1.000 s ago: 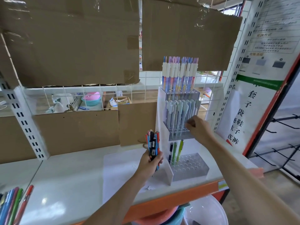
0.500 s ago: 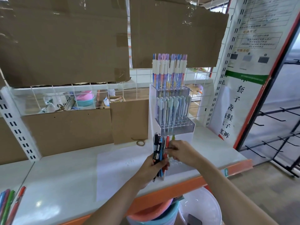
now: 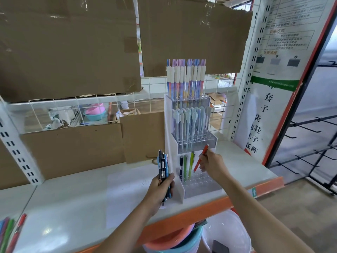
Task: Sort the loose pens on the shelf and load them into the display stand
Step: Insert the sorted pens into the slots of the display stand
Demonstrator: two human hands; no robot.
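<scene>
Pinched in right hand [image 3: 212,164] — red pen [image 3: 200,160]; banner [image 3: 262,125] reads 套子.

Red pen [image 3: 200,160] tilted over stand [image 3: 198,185] bottom tier.

Your white shelf [image 3: 76,207] with its orange front edge carried the tiered display stand [image 3: 189,139], a pale sheet [image 3: 127,194] beside it, and what looked like loose pens [image 3: 11,232] far left.
</scene>
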